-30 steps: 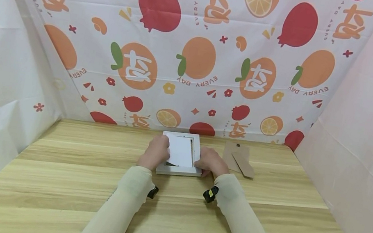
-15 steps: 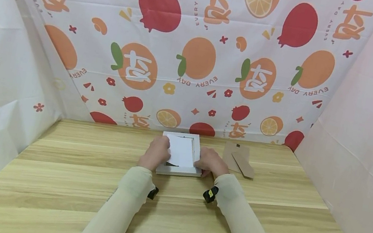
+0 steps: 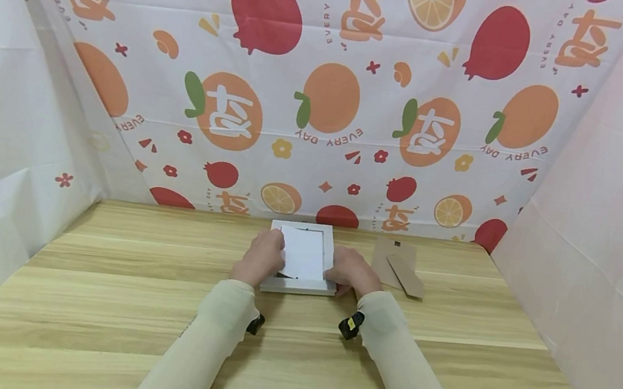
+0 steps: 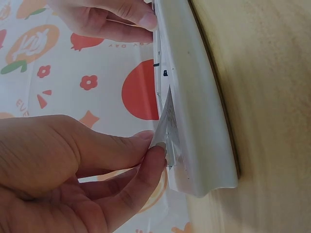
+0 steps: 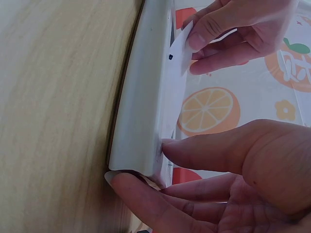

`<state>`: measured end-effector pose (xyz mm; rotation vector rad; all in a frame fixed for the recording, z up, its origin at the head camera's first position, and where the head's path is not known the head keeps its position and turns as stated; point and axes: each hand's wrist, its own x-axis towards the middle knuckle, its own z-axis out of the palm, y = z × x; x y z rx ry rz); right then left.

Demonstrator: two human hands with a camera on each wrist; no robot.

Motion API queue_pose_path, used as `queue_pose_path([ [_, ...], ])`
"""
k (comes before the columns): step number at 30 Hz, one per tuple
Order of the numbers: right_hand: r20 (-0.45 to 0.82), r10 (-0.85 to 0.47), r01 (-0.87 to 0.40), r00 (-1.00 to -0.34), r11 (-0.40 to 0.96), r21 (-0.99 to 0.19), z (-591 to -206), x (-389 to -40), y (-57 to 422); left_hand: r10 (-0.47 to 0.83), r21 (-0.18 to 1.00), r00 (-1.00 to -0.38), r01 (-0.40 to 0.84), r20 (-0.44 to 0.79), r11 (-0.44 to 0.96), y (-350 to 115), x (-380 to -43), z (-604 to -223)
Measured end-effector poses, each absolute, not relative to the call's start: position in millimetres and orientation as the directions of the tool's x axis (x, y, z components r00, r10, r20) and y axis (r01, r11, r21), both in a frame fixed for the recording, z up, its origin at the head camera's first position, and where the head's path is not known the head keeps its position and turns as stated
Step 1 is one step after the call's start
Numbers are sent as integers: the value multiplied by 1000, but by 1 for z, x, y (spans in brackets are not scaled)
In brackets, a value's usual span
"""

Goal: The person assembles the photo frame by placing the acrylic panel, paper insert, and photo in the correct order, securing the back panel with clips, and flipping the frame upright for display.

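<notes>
A white picture frame (image 3: 298, 287) lies on the table near its back edge, with its recessed side up. A white sheet of paper (image 3: 301, 253) covers most of its opening. My left hand (image 3: 261, 257) is at the frame's left side, pinching the edge of the paper (image 4: 162, 131) between thumb and forefinger; that edge is lifted and bent in the left wrist view. On the opposite side, my right hand (image 3: 353, 270) grips the frame (image 5: 136, 97) near its corner, thumb on top and forefinger under the lower edge. Small dark tabs (image 5: 170, 57) show along the frame's inner edge.
Right of the frame, a brown cardboard backing (image 3: 392, 250) lies on the table, with a narrower cardboard piece (image 3: 406, 277) across it. Fruit-patterned cloth (image 3: 318, 154) rises behind the wooden table (image 3: 280, 370), and pale cloth hangs at both sides.
The paper has shifted slightly within the frame, and the dark gaps along its right and lower edges have narrowed. Both hands stay in nearly the same place.
</notes>
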<state>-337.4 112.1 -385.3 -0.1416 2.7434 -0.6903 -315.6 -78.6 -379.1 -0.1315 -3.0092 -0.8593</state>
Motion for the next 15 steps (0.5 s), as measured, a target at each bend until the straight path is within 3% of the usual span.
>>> queue_pose_path([
  [15,-258,-182,-35,-949,873,-487,-386,-336,114,88,532,-996,93,33,841,-78,-315,-380],
])
